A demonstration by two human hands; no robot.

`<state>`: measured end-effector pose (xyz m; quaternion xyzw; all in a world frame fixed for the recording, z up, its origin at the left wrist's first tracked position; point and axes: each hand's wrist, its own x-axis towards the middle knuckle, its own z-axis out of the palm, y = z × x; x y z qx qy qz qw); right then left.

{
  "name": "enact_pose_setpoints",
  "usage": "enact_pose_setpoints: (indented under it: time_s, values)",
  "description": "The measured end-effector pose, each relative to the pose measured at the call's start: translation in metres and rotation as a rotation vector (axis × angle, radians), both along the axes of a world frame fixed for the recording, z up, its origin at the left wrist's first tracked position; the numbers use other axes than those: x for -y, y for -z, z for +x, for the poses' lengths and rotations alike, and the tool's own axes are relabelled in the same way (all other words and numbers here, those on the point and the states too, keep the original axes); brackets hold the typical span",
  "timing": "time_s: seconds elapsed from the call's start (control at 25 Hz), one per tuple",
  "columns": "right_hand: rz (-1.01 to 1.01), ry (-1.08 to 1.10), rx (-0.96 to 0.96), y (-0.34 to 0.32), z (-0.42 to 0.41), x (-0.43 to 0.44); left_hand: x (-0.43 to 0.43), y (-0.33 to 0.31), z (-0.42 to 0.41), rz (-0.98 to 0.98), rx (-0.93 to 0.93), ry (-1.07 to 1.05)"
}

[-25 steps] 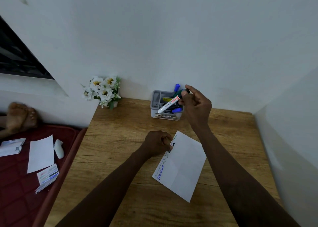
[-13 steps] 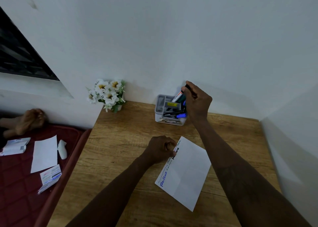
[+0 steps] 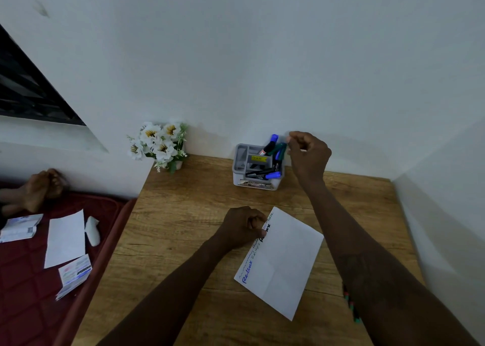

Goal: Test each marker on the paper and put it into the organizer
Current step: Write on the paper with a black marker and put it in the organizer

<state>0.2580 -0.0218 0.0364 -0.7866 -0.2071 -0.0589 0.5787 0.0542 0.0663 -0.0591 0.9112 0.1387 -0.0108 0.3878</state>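
Note:
The grey organizer (image 3: 238,167) stands at the back of the wooden table, with several markers in it. A white-barrelled marker with a green cap (image 3: 278,148) leans in its right rear compartment beside a blue-capped one (image 3: 273,139). My right hand (image 3: 308,157) hovers just right of these markers, fingers curled together, and nothing shows in it. The white paper (image 3: 286,261) lies in front, with blue and black test scribbles along its left edge. My left hand (image 3: 242,227) is a fist resting on that edge.
A pot of white flowers (image 3: 160,143) stands at the table's back left corner. Walls close in behind and to the right. A thin red-and-green object (image 3: 350,303) peeks out under my right forearm. On the red mat (image 3: 23,280) to the left lie papers, and a person's foot.
My right hand carried the green-capped marker to the organizer, stood it inside and let go. It now sits slightly right of the organizer. The left hand has stayed on the paper.

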Motion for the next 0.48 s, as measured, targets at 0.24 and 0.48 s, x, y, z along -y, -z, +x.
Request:
enact_pose_setpoints:
  time_s: [0.24,0.48]
  values:
    - [-0.183,0.036,-0.070,0.020,-0.014,0.080,0.010,-0.002,0.003,0.074,-0.046,0.008]
    - [-0.393,-0.019,-0.280,0.040,-0.029,0.152,0.031,-0.002,0.003,0.152,-0.013,-0.112]
